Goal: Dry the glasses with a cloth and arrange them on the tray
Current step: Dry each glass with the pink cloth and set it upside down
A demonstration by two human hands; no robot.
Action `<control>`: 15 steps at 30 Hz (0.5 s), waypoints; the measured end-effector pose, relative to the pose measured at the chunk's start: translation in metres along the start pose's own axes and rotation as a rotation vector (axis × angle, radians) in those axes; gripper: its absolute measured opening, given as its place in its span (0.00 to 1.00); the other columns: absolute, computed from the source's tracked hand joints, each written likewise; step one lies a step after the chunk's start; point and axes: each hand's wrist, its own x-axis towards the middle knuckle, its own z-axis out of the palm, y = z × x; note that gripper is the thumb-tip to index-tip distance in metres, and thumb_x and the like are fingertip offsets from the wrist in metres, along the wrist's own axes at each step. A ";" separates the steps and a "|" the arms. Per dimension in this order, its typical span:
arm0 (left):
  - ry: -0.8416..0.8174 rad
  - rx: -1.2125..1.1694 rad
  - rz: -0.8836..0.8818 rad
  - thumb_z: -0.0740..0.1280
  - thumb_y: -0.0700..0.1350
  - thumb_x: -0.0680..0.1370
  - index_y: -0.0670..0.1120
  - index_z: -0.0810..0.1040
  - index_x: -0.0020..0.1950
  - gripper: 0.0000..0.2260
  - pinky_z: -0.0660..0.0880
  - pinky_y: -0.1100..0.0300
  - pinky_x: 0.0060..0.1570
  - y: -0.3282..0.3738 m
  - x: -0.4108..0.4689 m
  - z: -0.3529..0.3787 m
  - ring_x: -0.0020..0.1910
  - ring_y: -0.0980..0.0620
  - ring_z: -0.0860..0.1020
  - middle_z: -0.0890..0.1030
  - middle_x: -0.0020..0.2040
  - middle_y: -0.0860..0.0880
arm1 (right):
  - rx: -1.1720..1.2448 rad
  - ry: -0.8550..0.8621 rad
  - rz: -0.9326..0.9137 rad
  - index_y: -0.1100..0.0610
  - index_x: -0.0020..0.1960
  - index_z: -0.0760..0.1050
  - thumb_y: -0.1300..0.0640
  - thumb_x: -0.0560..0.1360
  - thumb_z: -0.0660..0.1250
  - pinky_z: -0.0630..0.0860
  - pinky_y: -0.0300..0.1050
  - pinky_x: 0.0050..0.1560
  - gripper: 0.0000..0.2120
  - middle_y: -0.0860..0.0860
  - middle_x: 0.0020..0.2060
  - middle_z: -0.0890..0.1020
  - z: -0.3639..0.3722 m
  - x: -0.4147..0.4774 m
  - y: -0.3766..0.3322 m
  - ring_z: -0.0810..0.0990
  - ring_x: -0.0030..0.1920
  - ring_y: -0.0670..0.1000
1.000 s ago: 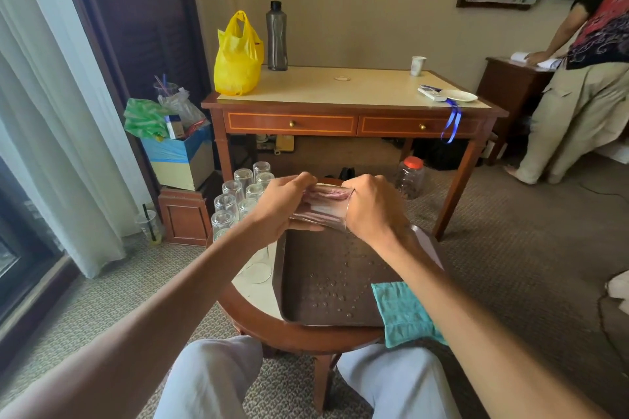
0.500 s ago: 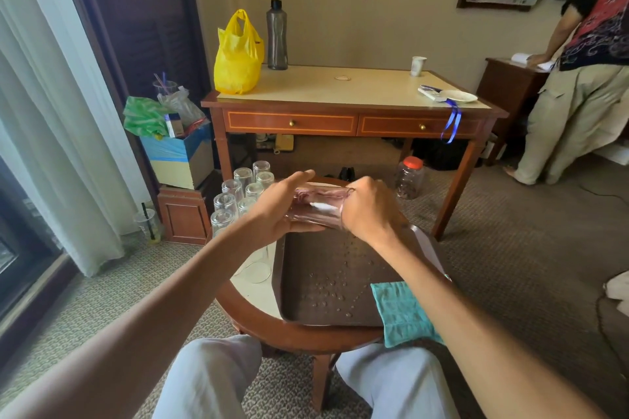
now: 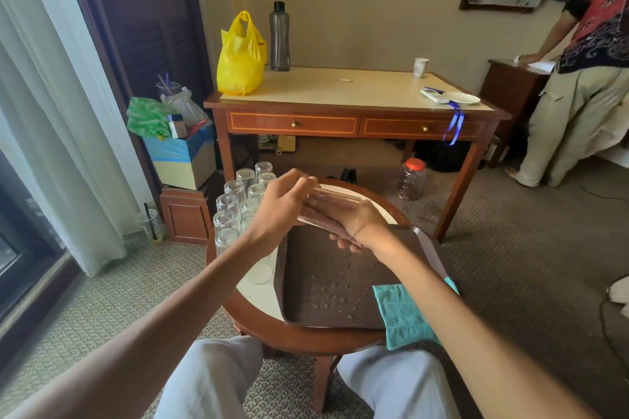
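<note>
Now L hand (image 3: 279, 211) & R hand (image 3: 357, 226) both grip one glass (image 3: 335, 198), fingers curled round it, sideways over tray (image 3: 320, 296). Cloth (image 3: 405, 313) at tray's 4 o'clock, upturned glasses (image 3: 227, 205) at 10.

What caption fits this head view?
Left hand and right hand hold a glass sideways above the wet brown tray; teal cloth lies on its corner.

The tray (image 3: 306, 265) is dark brown, dotted with pale droplets, and the cloth (image 3: 403, 315) is teal. The glasses (image 3: 226, 218) are clear, the plastic bag (image 3: 240, 61) bright yellow.
</note>
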 end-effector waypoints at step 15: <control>0.072 0.380 0.275 0.64 0.49 0.84 0.44 0.81 0.48 0.12 0.78 0.67 0.35 -0.007 -0.005 0.002 0.37 0.60 0.82 0.83 0.37 0.54 | 0.238 -0.318 0.124 0.58 0.48 0.83 0.32 0.77 0.61 0.68 0.37 0.24 0.29 0.54 0.33 0.83 0.010 0.002 0.025 0.73 0.25 0.46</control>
